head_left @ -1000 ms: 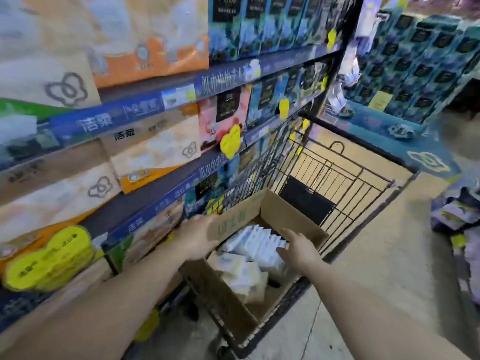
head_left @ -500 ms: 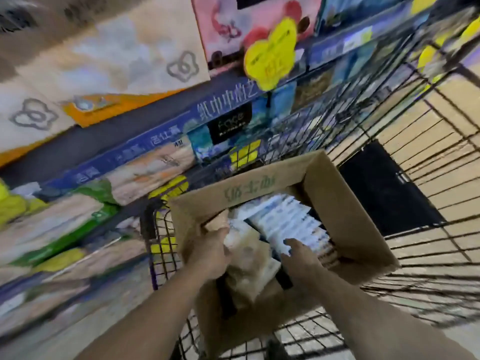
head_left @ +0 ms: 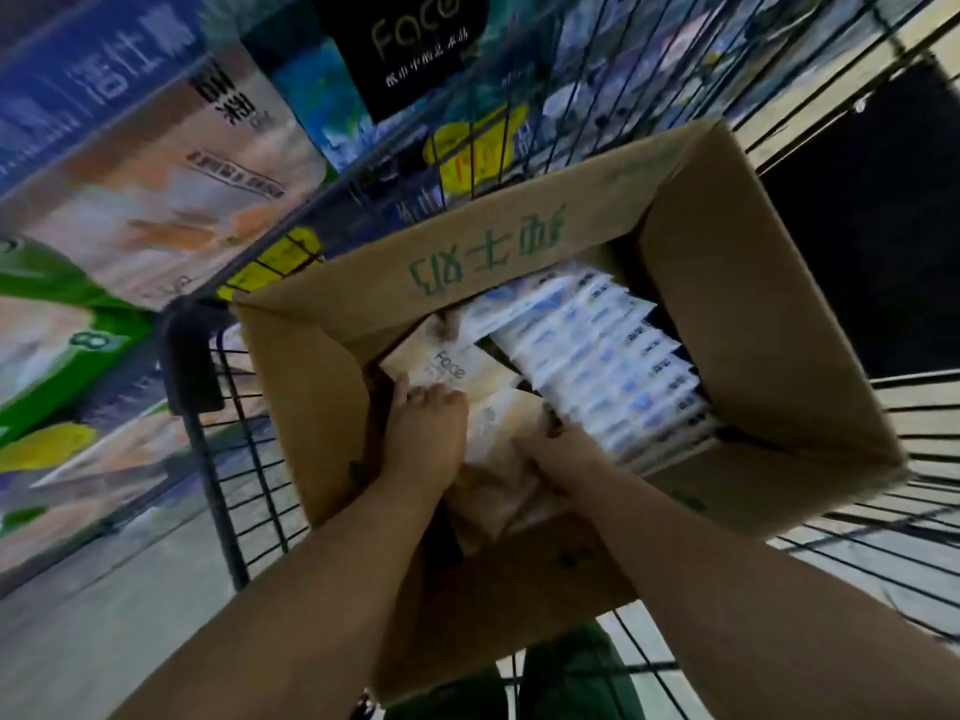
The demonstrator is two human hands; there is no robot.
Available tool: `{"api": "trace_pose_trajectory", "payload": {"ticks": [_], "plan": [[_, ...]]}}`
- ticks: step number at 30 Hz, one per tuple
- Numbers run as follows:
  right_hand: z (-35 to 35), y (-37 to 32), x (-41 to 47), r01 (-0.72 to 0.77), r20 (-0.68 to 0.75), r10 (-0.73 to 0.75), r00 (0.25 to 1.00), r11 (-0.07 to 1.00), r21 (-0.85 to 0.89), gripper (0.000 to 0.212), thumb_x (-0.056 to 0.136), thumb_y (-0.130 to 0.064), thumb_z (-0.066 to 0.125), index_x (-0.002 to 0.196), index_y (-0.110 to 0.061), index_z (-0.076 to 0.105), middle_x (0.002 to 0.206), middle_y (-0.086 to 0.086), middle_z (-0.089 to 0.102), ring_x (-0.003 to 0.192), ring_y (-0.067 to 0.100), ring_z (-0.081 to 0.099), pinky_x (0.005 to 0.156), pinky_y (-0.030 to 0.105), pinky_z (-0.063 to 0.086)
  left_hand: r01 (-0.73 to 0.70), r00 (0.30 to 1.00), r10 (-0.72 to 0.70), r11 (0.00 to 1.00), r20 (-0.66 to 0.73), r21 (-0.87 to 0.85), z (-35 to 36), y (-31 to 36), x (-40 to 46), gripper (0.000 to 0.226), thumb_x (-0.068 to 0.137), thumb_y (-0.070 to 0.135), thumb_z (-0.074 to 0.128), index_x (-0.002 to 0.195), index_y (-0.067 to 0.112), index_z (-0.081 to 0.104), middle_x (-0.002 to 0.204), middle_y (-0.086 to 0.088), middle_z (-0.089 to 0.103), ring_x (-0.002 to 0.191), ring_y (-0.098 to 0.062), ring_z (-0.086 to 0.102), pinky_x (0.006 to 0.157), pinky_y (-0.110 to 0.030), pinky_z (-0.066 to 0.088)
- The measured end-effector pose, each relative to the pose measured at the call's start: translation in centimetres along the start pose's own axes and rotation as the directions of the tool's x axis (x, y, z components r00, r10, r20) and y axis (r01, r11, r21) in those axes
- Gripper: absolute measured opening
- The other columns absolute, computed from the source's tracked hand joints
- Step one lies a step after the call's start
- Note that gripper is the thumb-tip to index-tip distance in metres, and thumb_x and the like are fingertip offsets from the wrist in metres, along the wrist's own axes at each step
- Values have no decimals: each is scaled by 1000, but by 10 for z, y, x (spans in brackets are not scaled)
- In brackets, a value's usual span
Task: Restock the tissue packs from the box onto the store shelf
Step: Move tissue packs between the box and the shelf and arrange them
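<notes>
Matt brown cardboard box (head_left: 737,324), glossy plastic-wrapped tissue packs (head_left: 597,356), black wire cart (head_left: 218,459).

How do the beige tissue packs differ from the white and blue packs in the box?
The beige packs lie loose at the near side, under both hands; the white and blue packs stand on edge in a tight row, untouched. Beige packs look larger. Both kinds sit in the same cardboard box.
</notes>
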State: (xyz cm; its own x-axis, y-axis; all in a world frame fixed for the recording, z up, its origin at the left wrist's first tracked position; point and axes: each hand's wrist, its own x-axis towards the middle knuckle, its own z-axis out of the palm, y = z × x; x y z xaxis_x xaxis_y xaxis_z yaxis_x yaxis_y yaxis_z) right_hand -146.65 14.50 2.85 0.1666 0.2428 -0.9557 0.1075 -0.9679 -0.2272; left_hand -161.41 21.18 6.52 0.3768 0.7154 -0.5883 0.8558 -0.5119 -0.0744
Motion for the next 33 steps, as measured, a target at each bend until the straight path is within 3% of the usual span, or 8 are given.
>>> {"api": "trace_pose_trajectory", "payload": {"ticks": [3,11,15,18,21,25,30,33], "plan": [[11,28,45,-35,59,24,998,978,203,114,22,-76,78,118,-15,63,107,10,69,95,34,67,81,51,57,-75,997,74,996,37,37,-12,4,-10,23,92,20,41,107,14,57,106,-6,66,97,-24,61,114,-41,22],[9,-6,-17,-39,142,-12,990,936,351,65,63,-49,81,108,-3,66,95,11,72,88,28,69,80,41,58,33,997,1,901,79,-432,-5,42,-45,42,86,42,53,120,20,59,122,-1,54,110,-21,50,99,-36,42],[2,-3,-20,60,117,-102,988,947,315,29,81,-30,74,97,-13,57,90,4,65,82,20,63,70,35,56,206,978,-106,630,180,-749,-8,32,-49,41,86,26,58,126,23,58,132,-1,49,114,-16,49,95,-27,41],[-11,-3,-33,93,176,-174,969,916,391,40,77,-18,78,110,-4,61,105,13,70,93,29,68,82,46,57,337,933,-254,376,254,-863,-20,16,-53,46,89,27,61,133,22,52,132,-3,51,113,-16,52,96,-31,45],[-34,-5,-59,148,227,-248,942,913,380,42,76,-12,79,113,-3,62,104,14,71,96,31,68,79,44,57,364,904,-341,298,258,-882,-35,2,-61,72,79,42,72,141,23,39,141,-2,45,121,-21,51,100,-41,48],[-70,-21,-98,248,369,-374,851,905,345,73,53,-30,93,117,-10,65,118,15,68,113,41,61,98,62,44,435,863,-274,-21,424,-900,-59,-12,-84,111,48,77,73,142,27,38,137,2,54,119,-22,56,99,-43,48],[-83,-76,-179,438,463,-513,723,858,267,65,63,-13,85,123,-8,59,113,11,70,96,24,70,70,33,58,236,937,-213,-195,276,-952,-108,-35,-141,37,83,48,65,107,21,60,98,3,69,88,-15,67,72,-26,53],[-53,-111,-228,576,426,-601,676,792,202,52,74,-9,76,123,-9,58,115,10,69,99,24,69,82,41,58,51,937,-320,-273,141,-961,-128,-71,-182,29,85,33,68,109,16,62,102,-3,72,85,-14,69,74,-27,58]]}}
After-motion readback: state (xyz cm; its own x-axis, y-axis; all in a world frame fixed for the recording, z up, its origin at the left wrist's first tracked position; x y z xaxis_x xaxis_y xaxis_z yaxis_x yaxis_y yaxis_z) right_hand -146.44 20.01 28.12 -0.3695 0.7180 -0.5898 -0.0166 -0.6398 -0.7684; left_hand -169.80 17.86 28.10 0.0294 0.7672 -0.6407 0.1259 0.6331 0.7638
